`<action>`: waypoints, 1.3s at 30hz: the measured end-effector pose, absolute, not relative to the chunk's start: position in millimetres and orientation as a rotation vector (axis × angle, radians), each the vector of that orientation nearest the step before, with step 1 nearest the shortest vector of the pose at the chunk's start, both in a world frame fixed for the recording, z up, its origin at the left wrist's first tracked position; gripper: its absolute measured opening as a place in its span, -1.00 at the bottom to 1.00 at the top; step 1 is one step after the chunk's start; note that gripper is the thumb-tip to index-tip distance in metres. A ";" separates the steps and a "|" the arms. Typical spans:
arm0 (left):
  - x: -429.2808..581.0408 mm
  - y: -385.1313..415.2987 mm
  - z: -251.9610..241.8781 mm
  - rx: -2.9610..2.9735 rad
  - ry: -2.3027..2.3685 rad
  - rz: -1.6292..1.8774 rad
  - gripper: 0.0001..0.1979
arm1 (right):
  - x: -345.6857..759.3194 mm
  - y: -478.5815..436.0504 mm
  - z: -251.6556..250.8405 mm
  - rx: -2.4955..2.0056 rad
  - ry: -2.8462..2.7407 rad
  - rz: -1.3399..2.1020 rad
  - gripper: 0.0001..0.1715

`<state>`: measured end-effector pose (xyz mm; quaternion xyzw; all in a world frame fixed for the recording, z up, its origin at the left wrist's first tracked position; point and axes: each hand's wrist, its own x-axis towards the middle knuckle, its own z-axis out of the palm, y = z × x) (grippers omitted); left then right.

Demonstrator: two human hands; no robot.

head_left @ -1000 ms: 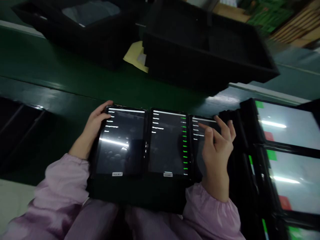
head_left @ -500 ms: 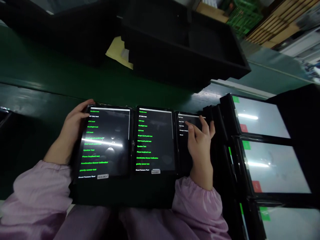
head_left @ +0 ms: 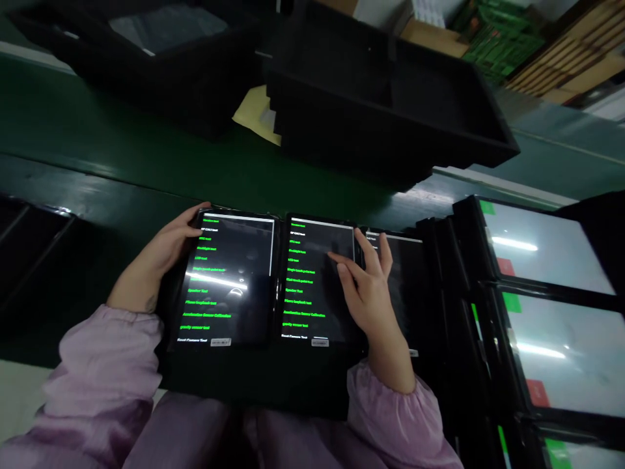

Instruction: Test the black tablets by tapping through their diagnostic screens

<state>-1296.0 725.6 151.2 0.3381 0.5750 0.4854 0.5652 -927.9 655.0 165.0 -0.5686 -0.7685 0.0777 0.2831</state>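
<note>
Dark green bench runs across the view, 2 black trays on its far side, yellow paper wedged between them, green crates beyond. 3 tablets sit side by side in a black holder at the near edge. Left tablet and middle tablet both show a list of test items in green text, e.g. "Speaker Test"; right tablet is mostly dark, a few white lines at its top, partly covered by the hand.

Left hand lies at the left tablet's upper-left corner, fingers curled over the top edge, gripping it. Right hand is over the gap between middle and right tablets, fingers spread, index fingertip on the middle tablet's screen in its upper right area, other fingers reaching over the right tablet. Pink sleeves with gathered cuffs on both arms. To the right, 3 tablets with white screens stand in a row down the edge of the view, each with green and red patches, the lowest cut off.
</note>
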 end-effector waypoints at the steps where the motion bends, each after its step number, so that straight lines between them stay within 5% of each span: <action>1: -1297.3 723.9 151.8 0.789 1.342 1.122 -0.30 | -926.9 654.5 164.4 -1.513 -2.064 0.199 -0.59; 10: -1309.7 716.7 144.9 0.913 1.278 1.019 -0.13 | -924.9 652.8 161.3 -1.490 -2.069 0.195 -0.57; 16: -1314.8 716.0 148.9 1.051 1.306 0.862 0.15 | -910.7 655.8 171.9 -1.550 -1.876 0.114 -0.55; 24: -1306.8 721.6 148.8 0.995 1.326 1.044 -0.08 | -861.2 656.8 167.3 -1.810 -1.563 0.027 -0.36; 39: -1304.8 726.7 150.1 1.002 1.419 1.098 -0.15 | -858.0 666.9 147.0 -1.861 -1.772 0.019 -0.35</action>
